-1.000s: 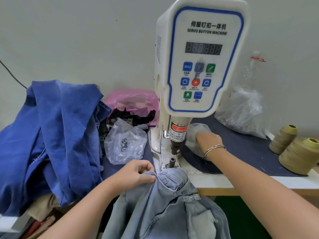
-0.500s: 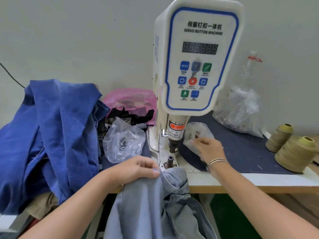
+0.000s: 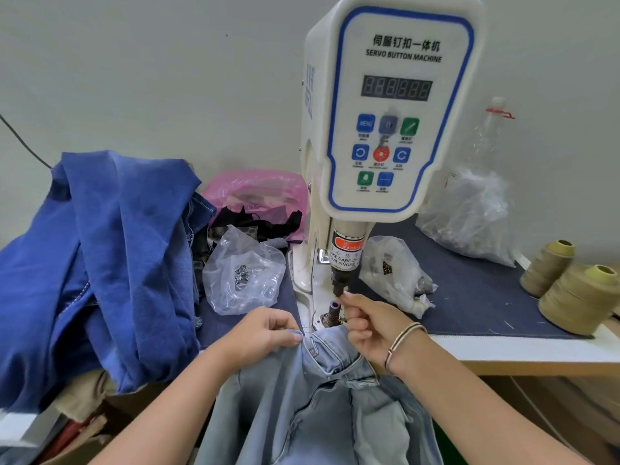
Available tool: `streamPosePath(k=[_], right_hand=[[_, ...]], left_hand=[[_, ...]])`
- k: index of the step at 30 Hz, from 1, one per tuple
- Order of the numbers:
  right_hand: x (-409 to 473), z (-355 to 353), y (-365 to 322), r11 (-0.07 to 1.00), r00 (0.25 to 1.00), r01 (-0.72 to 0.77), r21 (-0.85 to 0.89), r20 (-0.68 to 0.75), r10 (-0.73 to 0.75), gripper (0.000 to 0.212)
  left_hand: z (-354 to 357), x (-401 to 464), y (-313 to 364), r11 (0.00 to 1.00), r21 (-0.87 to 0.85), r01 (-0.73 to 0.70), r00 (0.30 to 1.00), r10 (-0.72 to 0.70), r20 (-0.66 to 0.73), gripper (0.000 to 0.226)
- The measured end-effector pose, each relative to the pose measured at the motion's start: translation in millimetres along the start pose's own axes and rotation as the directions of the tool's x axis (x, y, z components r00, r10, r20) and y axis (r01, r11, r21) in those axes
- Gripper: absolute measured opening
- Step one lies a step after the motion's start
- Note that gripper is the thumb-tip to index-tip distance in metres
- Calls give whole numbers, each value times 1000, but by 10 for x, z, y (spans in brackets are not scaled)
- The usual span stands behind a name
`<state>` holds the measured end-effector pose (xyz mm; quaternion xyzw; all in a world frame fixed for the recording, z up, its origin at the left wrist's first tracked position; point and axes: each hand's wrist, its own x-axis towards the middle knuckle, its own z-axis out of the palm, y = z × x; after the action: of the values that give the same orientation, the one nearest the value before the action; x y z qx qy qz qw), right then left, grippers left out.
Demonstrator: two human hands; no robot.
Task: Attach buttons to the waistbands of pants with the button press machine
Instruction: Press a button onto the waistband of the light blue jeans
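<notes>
A white servo button machine (image 3: 389, 105) stands on the table, its black punch (image 3: 339, 285) above a small lower die post (image 3: 333, 308). Light blue jeans (image 3: 312, 404) hang off the table's front edge, the waistband (image 3: 330, 347) just short of the die. My left hand (image 3: 265, 337) pinches the waistband on its left side. My right hand (image 3: 365, 325) sits beside the die with fingers curled and fingertips pinched up at the punch tip; whatever they hold is too small to make out.
A heap of dark blue jeans (image 3: 100, 263) fills the left. A clear bag of metal buttons (image 3: 243, 273) lies left of the machine, another clear bag (image 3: 396, 273) right of it. A large bag (image 3: 469, 216) and thread cones (image 3: 577, 297) sit far right; a pink bag (image 3: 258, 193) behind.
My right hand left the clear bag right of the machine and came to the punch tip. My left hand kept its pinch on the waistband, which moved up toward the die.
</notes>
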<state>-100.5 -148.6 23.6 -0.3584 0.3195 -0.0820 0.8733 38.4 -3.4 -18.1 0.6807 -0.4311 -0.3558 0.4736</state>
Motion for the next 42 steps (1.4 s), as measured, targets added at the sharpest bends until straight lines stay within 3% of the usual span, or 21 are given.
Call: streamPosePath(k=[5, 14, 20, 22, 25, 27, 28, 30, 32, 34, 37, 42], right_hand=[[-10, 25, -8, 989, 996, -71, 126, 54, 65, 10], [-70, 37, -28, 926, 981, -178, 332, 135, 140, 13], [-177, 64, 118, 897, 987, -134, 421, 142, 81, 17], [-231, 152, 237, 942, 990, -104, 319, 128, 66, 22], [-189, 442, 345, 991, 993, 64, -120, 110, -51, 14], [-27, 717, 293, 827, 957, 290, -481, 164, -241, 18], [118, 844, 239, 654, 922, 376, -656, 194, -335, 20], [464, 1048, 138, 185, 846, 420, -888, 310, -434, 25], [821, 1174, 98, -200, 849, 321, -926, 375, -372, 29], [1113, 1234, 140, -450, 872, 222, -865, 382, -305, 30], [1323, 1294, 239, -616, 855, 167, -770, 424, -299, 28], [1430, 1290, 293, -627, 813, 139, -766, 450, -369, 25]], left_hand=[[-35, 38, -23, 1000, 12, 17, 1000, -17, -3, 32], [-34, 29, -24, 1000, 6, 24, 1000, -24, -17, 23], [-35, 48, -47, 1000, 9, 21, 999, -21, -28, 29], [-38, 50, -60, 1000, -8, 11, 999, -11, -38, 28], [-28, 42, -68, 999, -45, -31, 999, 30, -29, 28], [-17, 47, -72, 997, -66, -33, 998, 30, -53, 11], [-20, 51, -72, 997, -68, -19, 997, 14, -75, 10], [-11, 63, -85, 999, -46, -8, 996, 4, -86, 14], [0, 69, -95, 1000, 1, -11, 997, 11, -83, 23], [7, 73, -109, 1000, -9, -24, 997, 23, -72, 26], [3, 75, -131, 998, -50, -39, 996, 35, -76, 11], [-22, 92, -162, 998, -48, -47, 993, 41, -111, 16]])
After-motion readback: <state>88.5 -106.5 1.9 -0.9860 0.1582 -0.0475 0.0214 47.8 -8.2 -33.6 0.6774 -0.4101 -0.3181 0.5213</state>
